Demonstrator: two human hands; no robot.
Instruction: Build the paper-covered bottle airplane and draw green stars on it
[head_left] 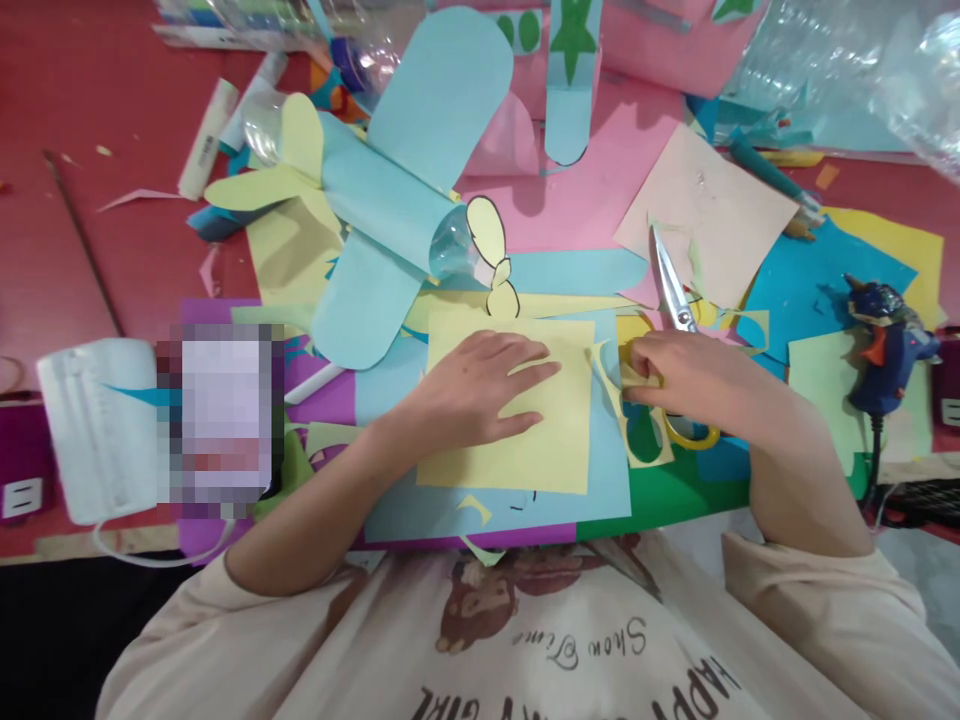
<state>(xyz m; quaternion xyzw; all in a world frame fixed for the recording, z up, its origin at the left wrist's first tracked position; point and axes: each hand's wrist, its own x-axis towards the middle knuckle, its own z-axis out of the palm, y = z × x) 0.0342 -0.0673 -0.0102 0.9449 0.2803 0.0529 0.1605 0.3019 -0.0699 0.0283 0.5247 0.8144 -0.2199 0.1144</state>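
Note:
My left hand (pixel 480 385) lies flat, fingers spread, on a pale yellow sheet of paper (pixel 559 450) that rests on a light blue sheet (pixel 607 480). My right hand (pixel 686 380) is closed on the yellow handles of a pair of scissors (pixel 673 292), whose blades point away from me, and pinches a curled yellow paper strip (pixel 611 385) at the sheet's right edge. Behind the sheet stands a paper aeroplane (pixel 390 210) of light blue and yellow card built round a clear plastic bottle, with a yellow propeller (pixel 491 250).
Pink (pixel 592 190), peach (pixel 712 210), blue and green paper sheets cover the red table (pixel 90 230). A blue glue gun (pixel 885 340) lies at the right, its cord running down. A white face mask (pixel 94 420) lies at the left, a glue stick (pixel 208 140) farther back. Crumpled clear plastic (pixel 847 60) sits top right.

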